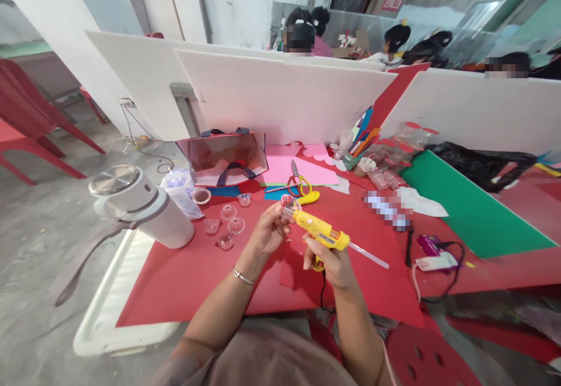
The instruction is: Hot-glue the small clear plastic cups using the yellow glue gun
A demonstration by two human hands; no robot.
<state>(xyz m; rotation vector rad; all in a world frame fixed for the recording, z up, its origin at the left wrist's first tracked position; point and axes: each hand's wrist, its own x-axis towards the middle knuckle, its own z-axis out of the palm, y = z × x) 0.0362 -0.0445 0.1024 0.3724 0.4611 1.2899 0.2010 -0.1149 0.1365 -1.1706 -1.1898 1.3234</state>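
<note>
My right hand [329, 258] is wrapped round the handle of a yellow hot glue gun [319, 231], with a clear glue stick [369, 254] poking out of its back. The gun's nozzle points left, at a small clear plastic cup [289, 204] with red on it. My left hand [269, 227] pinches that cup by its edge; whether the nozzle touches it I cannot tell. Several similar clear plastic cups [236, 225] lie on the red sheet [210, 281] to the left. Beyond the gun are scissors [300, 181] and a yellow-handled tool [309, 198].
A large white flask [169, 219] with a strap stands at the left edge. Behind are an open bag [223, 161], pink sheets [284, 161] and stacked clear containers [403, 146]. A green board [473, 205] and a white power strip [436, 262] with cords lie right. People sit beyond white partitions [284, 94].
</note>
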